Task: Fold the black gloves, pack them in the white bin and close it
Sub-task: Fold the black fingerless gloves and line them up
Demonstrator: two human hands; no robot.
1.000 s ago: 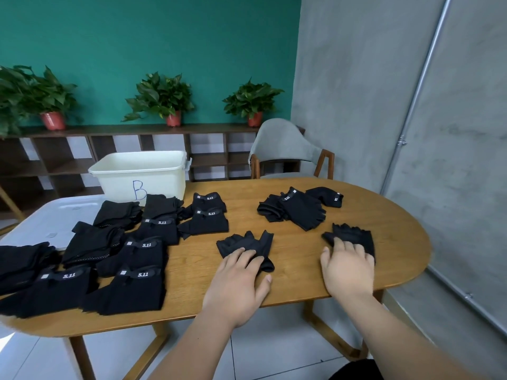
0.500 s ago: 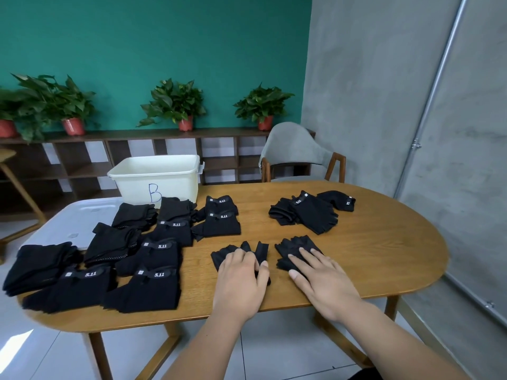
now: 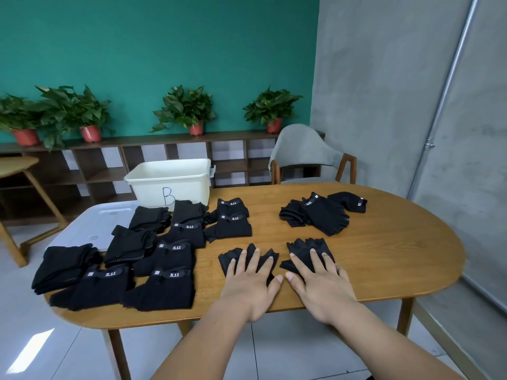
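Pressing down with straight, spread fingers, your left hand (image 3: pixel 251 281) lies flat on one black glove (image 3: pixel 224 260) near the front edge of the wooden table (image 3: pixel 384 256), and your right hand (image 3: pixel 318 281) lies flat in the same way on a second black glove (image 3: pixel 301 246) just beside it. The two thumbs nearly meet between the gloves, and neither hand pinches or curls round anything. Both gloves lie with their short finger ends pointing away from you. To your left, the folded gloves (image 3: pixel 170 259) sit in rows, several showing a white "5.11" tag, and some of them rest on the white lid (image 3: pixel 90 229) that lies flat at the table's left end. Behind them stands the white bin (image 3: pixel 175 182), open, with a blue letter B on its wall. A loose pile of gloves (image 3: pixel 321 215) lies well apart on the far right of the table, in front of a grey chair (image 3: pixel 301 149). Potted plants (image 3: pixel 186 111) stand along a shelf against the green wall.
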